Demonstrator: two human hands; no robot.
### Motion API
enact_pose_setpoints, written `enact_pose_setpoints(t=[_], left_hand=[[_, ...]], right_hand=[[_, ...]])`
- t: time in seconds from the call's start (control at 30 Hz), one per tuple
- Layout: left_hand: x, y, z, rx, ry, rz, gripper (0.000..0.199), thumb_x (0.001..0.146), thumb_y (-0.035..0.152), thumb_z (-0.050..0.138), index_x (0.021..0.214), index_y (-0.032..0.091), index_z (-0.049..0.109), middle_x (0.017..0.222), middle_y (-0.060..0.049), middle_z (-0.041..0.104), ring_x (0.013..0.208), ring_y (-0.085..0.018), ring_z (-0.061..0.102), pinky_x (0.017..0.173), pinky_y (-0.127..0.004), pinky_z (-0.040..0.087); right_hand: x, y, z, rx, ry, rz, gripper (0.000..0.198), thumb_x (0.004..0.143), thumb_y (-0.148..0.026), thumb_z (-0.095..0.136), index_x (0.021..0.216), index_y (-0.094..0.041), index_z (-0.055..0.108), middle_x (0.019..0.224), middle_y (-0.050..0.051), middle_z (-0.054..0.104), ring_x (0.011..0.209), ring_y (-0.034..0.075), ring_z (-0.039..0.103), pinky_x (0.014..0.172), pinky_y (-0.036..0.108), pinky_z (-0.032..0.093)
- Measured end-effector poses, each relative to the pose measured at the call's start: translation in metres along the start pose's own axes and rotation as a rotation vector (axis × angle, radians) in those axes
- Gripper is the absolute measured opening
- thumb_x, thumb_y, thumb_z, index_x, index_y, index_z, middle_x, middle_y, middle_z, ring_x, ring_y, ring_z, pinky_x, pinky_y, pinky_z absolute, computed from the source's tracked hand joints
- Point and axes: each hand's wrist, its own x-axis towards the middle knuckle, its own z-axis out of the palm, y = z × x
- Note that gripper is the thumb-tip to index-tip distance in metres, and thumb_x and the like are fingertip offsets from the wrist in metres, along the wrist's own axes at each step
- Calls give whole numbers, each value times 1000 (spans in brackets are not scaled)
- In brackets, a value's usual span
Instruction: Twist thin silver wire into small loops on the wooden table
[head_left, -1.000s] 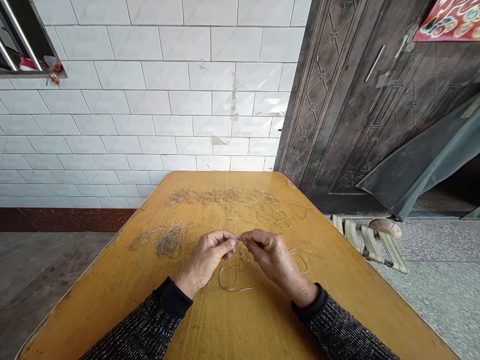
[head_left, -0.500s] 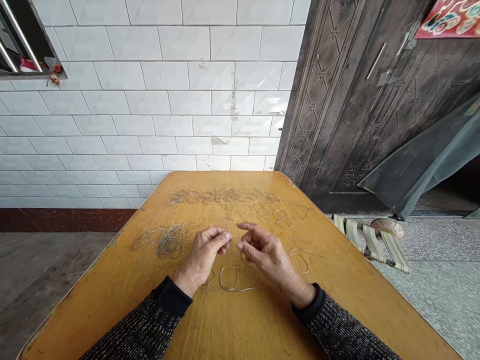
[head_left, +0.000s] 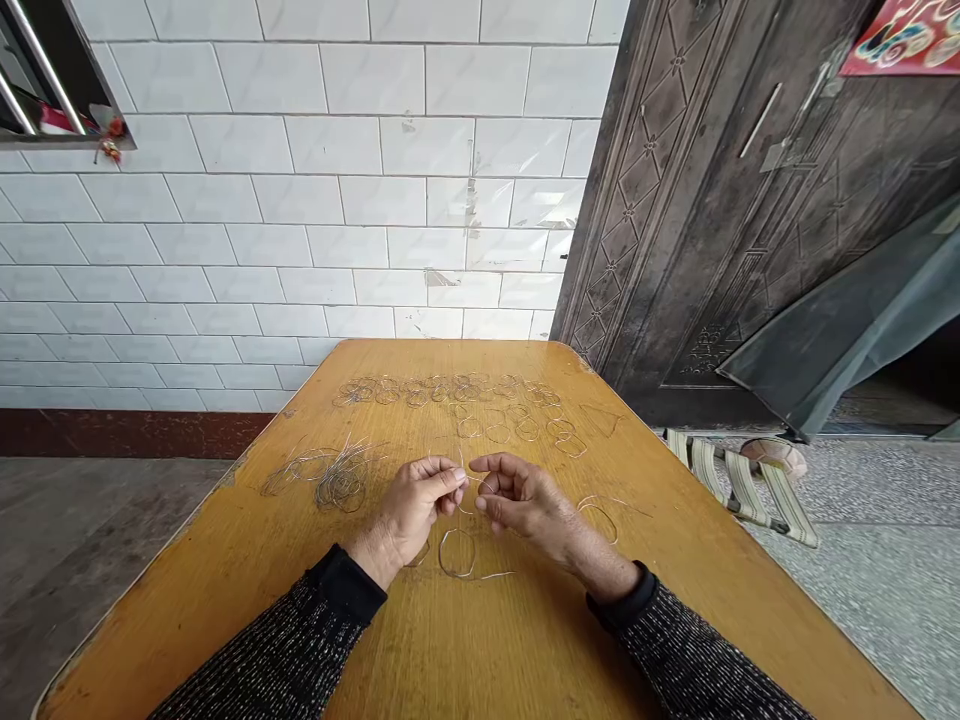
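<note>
Above the middle of the table, my left hand [head_left: 426, 500] is closed, thumb and forefinger pinching a thin metal wire [head_left: 461, 458] that sticks up from the fingertips. Facing it, my right hand [head_left: 525, 500] curls with its thumb and forefinger apart, the fingertips close beside the wire; whether they touch it I cannot make out. Below the hands lies a wire loop [head_left: 457, 553] with a straight tail. Another wire loop [head_left: 600, 520] rests right of my right wrist. A tangled bundle of wire [head_left: 341, 480] is to the left of my left hand.
Many wire rings [head_left: 442, 390] lie in rows across the far part of the wooden table [head_left: 450, 650]. Behind it stands a white tiled wall [head_left: 300, 200]. A dark carved door [head_left: 697, 250] is on the right, with a striped woven seat [head_left: 742, 485] on the floor below.
My right hand has moved slightly left, bringing its fingertips nearer the wire and my left fingers. The left hand keeps its pinch and has shifted slightly right.
</note>
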Motion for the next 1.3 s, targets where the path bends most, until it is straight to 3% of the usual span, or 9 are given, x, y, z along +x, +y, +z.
enact_pose_setpoints(t=[0.23,0.47,0.63,0.93,1.13,1.3], left_hand=[[-1,3,-2,237,-21,110,16,67,29,58,59,15,56,54,2,51,52,-8,43,53,-23,33],[-2,-1,2,197,-53,64,16,67,27,56,56,15,54,53,2,50,50,-8,42,52,-23,31],[-4,0,3,143,-43,32,15,64,26,59,55,14,54,50,2,49,47,-7,41,49,-22,29],[-5,0,3,173,-59,29,15,64,26,60,55,14,56,51,2,50,48,-8,42,50,-23,31],[-3,6,-2,169,-149,12,21,69,33,61,61,14,56,57,2,50,50,-7,42,52,-22,32],[-3,8,-7,119,-190,-59,28,66,37,66,79,13,61,67,0,54,57,-8,47,56,-22,35]], right_hand=[[-1,-2,-3,-138,57,-59,26,72,-40,57,78,-16,51,56,-4,47,47,7,42,46,21,35],[-8,-5,2,-847,262,-348,11,76,-21,49,68,-17,57,57,-1,55,50,9,46,48,20,33],[-11,-3,7,-1061,355,-397,12,77,-21,47,70,-18,56,53,-2,55,44,9,46,46,19,28],[-10,0,8,-1092,370,-421,15,79,-20,44,71,-18,56,48,-3,51,40,8,41,44,19,23],[-7,1,3,-903,303,-336,14,80,-24,44,73,-19,55,52,-3,52,44,8,44,46,18,30],[-5,1,1,-827,411,-324,15,79,-25,44,71,-18,54,53,-2,53,43,8,44,45,19,33]])
